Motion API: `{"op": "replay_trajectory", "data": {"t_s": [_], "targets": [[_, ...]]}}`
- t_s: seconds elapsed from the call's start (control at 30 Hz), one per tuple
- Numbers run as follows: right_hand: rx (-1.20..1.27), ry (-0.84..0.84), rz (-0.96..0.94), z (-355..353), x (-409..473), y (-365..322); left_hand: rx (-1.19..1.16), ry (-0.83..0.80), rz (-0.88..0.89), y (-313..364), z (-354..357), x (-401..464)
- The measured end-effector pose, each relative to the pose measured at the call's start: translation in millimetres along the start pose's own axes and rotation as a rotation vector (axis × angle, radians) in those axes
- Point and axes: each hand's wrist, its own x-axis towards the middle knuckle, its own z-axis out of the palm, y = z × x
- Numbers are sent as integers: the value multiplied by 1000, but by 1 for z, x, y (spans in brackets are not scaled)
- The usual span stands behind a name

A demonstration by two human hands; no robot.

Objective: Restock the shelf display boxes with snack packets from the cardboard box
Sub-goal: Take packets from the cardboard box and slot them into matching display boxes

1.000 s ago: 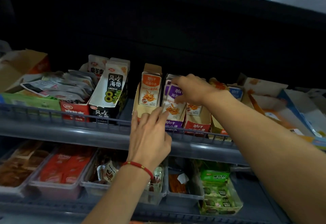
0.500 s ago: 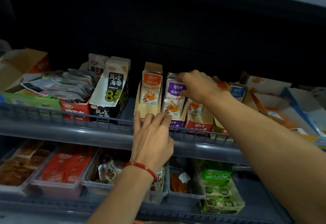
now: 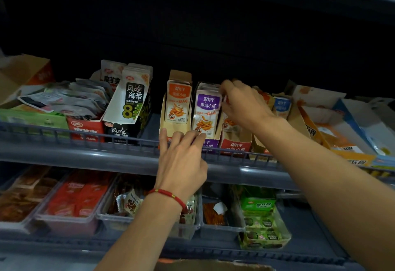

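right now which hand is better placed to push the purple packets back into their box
Right. The right hand is already at the purple packets' top edge; the left hand only rests lower, at the box front.

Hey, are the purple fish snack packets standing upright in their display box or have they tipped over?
Upright. The purple packets stand on end in a row, front label facing out, leaning slightly back.

Two hands: left hand (image 3: 181, 159) and right hand (image 3: 243, 105). One red bracelet (image 3: 168, 195); two shelves, upper shelf (image 3: 85, 157) and lower shelf (image 3: 310, 255). On the lower: four clear trays, first at (image 3: 70, 223); one green box (image 3: 264, 223). Packets too packed for counting.
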Motion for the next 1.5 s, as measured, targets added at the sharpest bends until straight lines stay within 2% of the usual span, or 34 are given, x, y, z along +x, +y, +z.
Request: {"op": "replay_trajectory", "data": {"t_s": [0.1, 0.2, 0.37, 0.83, 1.0, 1.1, 1.2, 1.5], "targets": [[8, 7, 35, -7, -27, 15, 14, -5, 12, 3, 1, -1], [30, -68, 15, -4, -62, 25, 21, -6, 25, 4, 3, -2], [-142, -147, 36, 10, -102, 21, 39, -3, 28, 4, 6, -4], [-2, -72, 32, 17, -118, 21, 83, -2, 50, 5, 13, -12], [-75, 16, 264, 6, -133, 54, 63, 18, 54, 4, 14, -12], [-109, -65, 362, 7, -146, 69, 57, 36, 60, 4, 15, -12], [-147, -115, 349, 10, -154, 72, 45, 40, 49, 6, 15, -12], [-221, -111, 294, 1, -150, 60, 41, 59, 27, 9, 15, -12]]}}
